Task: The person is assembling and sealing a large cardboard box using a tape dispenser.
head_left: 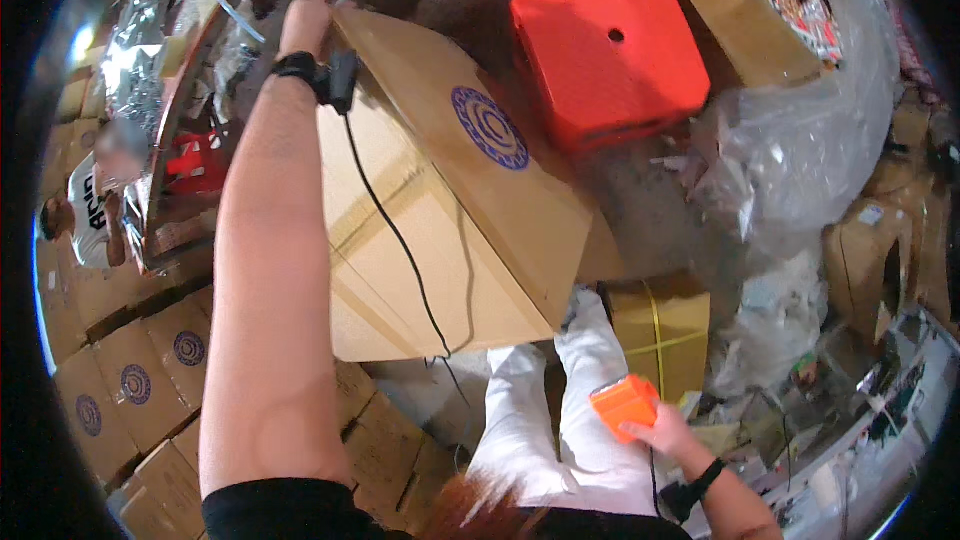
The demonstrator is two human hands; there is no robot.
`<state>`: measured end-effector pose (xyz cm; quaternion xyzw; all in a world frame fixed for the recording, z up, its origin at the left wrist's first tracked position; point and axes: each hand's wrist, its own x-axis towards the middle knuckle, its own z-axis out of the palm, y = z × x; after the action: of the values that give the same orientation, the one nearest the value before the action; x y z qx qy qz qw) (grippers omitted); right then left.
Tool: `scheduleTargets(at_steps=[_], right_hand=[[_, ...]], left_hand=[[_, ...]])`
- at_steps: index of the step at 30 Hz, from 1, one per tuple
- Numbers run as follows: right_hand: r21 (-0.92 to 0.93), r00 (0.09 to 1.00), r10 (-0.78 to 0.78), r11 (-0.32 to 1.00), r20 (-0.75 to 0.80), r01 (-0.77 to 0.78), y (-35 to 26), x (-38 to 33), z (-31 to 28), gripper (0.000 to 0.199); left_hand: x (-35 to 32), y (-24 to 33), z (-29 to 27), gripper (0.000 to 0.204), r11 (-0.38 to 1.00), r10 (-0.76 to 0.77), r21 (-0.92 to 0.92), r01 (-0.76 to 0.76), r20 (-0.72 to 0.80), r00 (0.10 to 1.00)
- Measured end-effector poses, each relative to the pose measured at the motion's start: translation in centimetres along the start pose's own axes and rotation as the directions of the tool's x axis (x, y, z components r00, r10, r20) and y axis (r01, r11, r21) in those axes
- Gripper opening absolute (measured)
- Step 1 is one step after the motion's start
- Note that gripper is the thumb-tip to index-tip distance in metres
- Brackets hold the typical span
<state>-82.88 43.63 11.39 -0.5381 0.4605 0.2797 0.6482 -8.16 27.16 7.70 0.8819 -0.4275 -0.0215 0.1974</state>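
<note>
- The large cardboard box (450, 210) filled the frame's centre, tilted, its far top corner under the left hand (308, 15) at upper left.
- It looked stiff, bulky and probably heavy; corners and edges seemed the best holds.
- The left hand's fingers curled over that corner.
- The right hand (665, 430), lower right and well apart from the box, clasped an orange tape dispenser (625, 402).

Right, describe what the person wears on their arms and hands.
Both forearms are bare. The left wrist carries a black band with a small black device, from which a thin black cable trails down. The right wrist has a similar black strap. A black sleeve covers the left upper arm.
</note>
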Motion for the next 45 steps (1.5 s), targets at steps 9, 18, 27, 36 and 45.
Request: scheduleTargets(at_steps=[9, 18, 27, 36, 45], right_hand=[[0.213, 0.999, -0.039, 0.976, 0.034, 0.031, -0.3, -0.9, 1.2, 0.053], [0.210, 0.996, 0.001, 0.977, 0.087, -0.019, -1.9, -6.3, -0.5, 0.045], [0.029, 0.967, -0.202, 0.979, 0.154, 0.200, -4.7, -6.8, -2.0, 0.052], [0.037, 0.998, 0.025, 0.999, 0.062, -0.028, -1.2, 0.3, 0.2, 0.055], [0.157, 0.996, 0.088, 0.984, -0.026, -0.083, -1.0, 4.9, 2.4, 0.049]], left_hand=[[1.0, -1.2, 0.3, 0.047, 0.918, -0.184, -0.335, 0.211, 0.110, 0.977], [-1.4, 3.6, 0.2, 0.039, 0.601, -0.311, -0.727, 0.332, 0.170, 0.935], [-1.6, 4.0, -0.4, 0.037, 0.581, -0.299, -0.742, 0.334, 0.187, 0.936], [0.3, -0.8, 0.7, 0.043, 0.401, -0.117, -0.726, 0.559, 0.564, 0.817], [3.5, -7.1, 4.4, 0.042, 0.421, 0.016, -0.860, 0.288, 0.325, 0.946]])
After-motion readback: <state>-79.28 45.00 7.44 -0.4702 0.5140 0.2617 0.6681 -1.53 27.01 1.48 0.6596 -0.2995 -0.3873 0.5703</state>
